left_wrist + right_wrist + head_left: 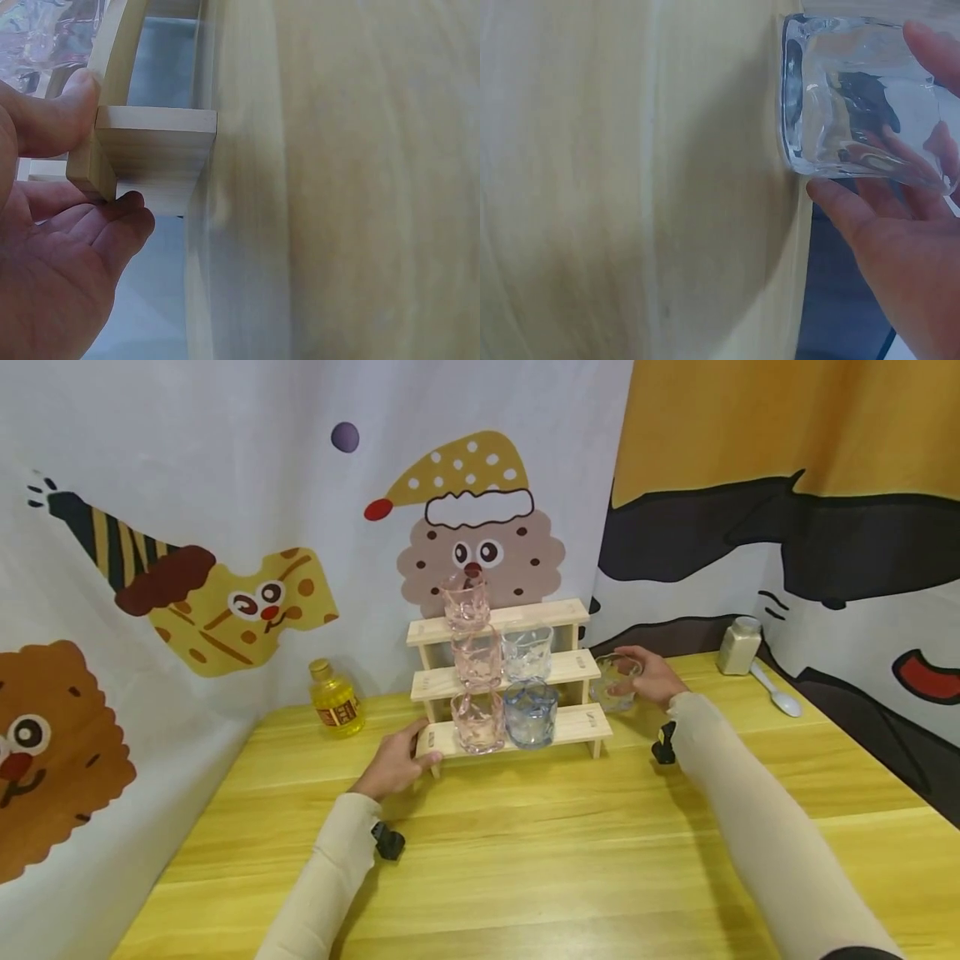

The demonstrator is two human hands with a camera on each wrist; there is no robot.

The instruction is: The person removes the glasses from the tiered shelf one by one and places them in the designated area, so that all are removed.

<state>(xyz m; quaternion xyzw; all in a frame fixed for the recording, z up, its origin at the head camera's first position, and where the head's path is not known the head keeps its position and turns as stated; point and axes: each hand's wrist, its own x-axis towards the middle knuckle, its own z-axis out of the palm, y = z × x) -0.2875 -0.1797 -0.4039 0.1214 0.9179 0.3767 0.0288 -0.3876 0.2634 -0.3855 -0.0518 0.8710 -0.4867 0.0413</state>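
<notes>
A person's left hand (396,765) and right hand (654,678) at a three-step wooden rack (536,612), centre of the frame.
Left of centre, the left hand pinches the end of the lowest step (588,725) between thumb and fingers. Right of centre, the right hand's thumb and fingers curl round a clear glass (825,112) just beside the rack. On it stand three pink glasses (478,723), a blue glass (531,720) and another clear glass (527,653).
</notes>
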